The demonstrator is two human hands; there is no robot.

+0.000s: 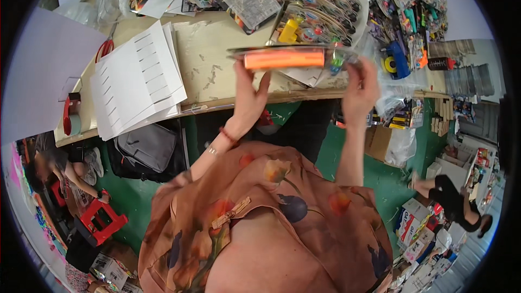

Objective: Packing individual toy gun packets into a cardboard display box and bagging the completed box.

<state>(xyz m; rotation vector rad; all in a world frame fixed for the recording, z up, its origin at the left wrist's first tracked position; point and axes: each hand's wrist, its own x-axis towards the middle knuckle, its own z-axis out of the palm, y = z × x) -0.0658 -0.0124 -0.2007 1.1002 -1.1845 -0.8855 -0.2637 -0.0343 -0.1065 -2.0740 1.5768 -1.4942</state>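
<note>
One flat pack (290, 57), slightly blurred and seen almost edge-on, is held above the near edge of a pale table (209, 38). Its long axis is laid left to right, across the body, with a bright orange strip (282, 60) turned toward the wearer. Its left end is gripped by the left hand (248, 97), whose fingertips are partly hidden behind it; its right end is pinched by the right hand (361, 89). Just beyond the held pack, on the side away from the body, a crowded row of similar packs (320, 8) is set, nearer the right hand than the left. At the left, white sheets (135, 76) are stacked unevenly near red-handled scissors (105, 49). A blue tape dispenser (399, 61) is placed farther right, past the right hand.
</note>
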